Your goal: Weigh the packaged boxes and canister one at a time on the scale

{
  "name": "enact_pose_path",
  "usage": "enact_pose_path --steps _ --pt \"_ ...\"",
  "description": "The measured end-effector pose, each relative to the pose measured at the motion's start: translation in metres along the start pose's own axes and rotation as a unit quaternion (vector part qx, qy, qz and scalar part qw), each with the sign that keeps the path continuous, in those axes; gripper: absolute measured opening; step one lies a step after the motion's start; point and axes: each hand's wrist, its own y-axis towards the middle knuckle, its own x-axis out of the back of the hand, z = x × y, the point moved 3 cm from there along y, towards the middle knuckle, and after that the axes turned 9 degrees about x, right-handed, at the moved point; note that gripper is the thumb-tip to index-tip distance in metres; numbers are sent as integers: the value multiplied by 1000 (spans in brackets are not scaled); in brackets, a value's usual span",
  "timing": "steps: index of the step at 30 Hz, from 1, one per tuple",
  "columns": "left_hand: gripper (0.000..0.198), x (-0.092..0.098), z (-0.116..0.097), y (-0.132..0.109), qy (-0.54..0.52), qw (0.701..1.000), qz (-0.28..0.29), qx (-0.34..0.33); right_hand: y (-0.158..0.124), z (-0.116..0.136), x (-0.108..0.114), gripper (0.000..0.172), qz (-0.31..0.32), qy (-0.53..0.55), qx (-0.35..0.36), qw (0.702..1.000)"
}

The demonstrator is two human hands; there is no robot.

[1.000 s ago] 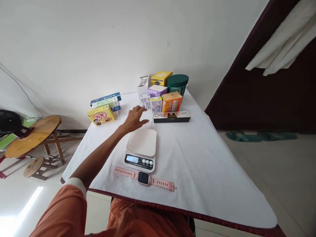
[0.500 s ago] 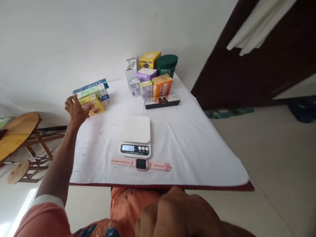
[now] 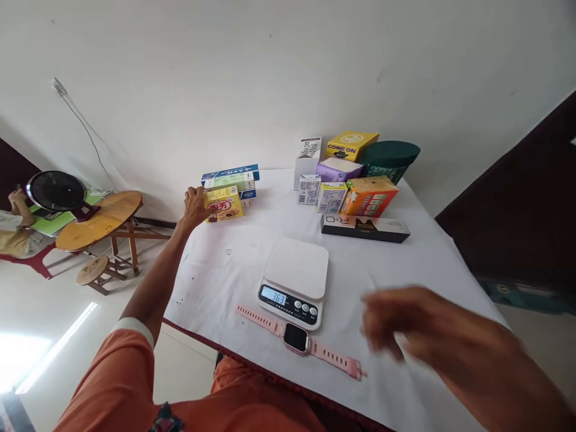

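My left hand (image 3: 196, 206) is closed on the left end of a yellow snack box (image 3: 226, 206), thumb across its front. That box stands at the table's far left, before a green-and-white box (image 3: 234, 182) and blue-and-white boxes (image 3: 236, 172). Above the right part of the table is my right hand (image 3: 418, 324), smeared by motion; nothing shows in it. A white kitchen scale (image 3: 297, 267) sits mid-table with a bare platform, its display appearing to read 363. In front of it lies a pink-strapped smartwatch (image 3: 296, 338), stretched out flat.
At the back right are a long black-and-white box (image 3: 364, 229), an orange box (image 3: 371, 195), a purple pack (image 3: 338, 170), a yellow box (image 3: 353, 144), small cartons (image 3: 332, 197) and a green lidded tub (image 3: 390, 157). Leftward, a person (image 3: 18, 225) sits by a round wooden table (image 3: 108, 219).
The view has swung left, shifting the table contents rightward in the picture. My right hand has risen from the front edge to over the table's right side. The left hand stays at the yellow box.
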Motion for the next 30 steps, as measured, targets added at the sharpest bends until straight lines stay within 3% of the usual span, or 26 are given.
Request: enact_pose_path --steps 1,3,6,9,13,16,19,22,27,30 --pt "71 3 1 -1 -7 1000 3 -7 11 -9 10 45 -66 -45 -15 997" --pt "63 9 2 -4 -20 1000 14 -15 31 -27 22 46 -112 -121 -37 986" --pt "53 20 1 -9 -36 999 30 -9 49 -54 28 53 -109 -143 -52 982" --pt "46 36 -7 -14 -53 998 10 -12 57 -67 29 53 -117 -147 -58 980" --pt "49 59 -38 -30 -73 994 -9 -81 70 -71 26 45 -106 -140 -74 982" --pt "53 67 -73 -57 -101 981 7 -167 79 -77 26 31 -135 -133 -83 978" --pt "49 66 -107 -95 -133 958 53 -247 83 -87 27 22 -213 -136 -63 966" --pt "42 57 -131 -126 -140 943 116 -279 80 -96 27 18 -257 -137 -34 956" --pt "36 43 -141 -141 -138 937 159 -279 77 -102 27 18 -258 -119 -17 959" --pt "46 41 -139 -141 -141 934 171 -282 78 -101 28 18 -257 -121 -13 959"
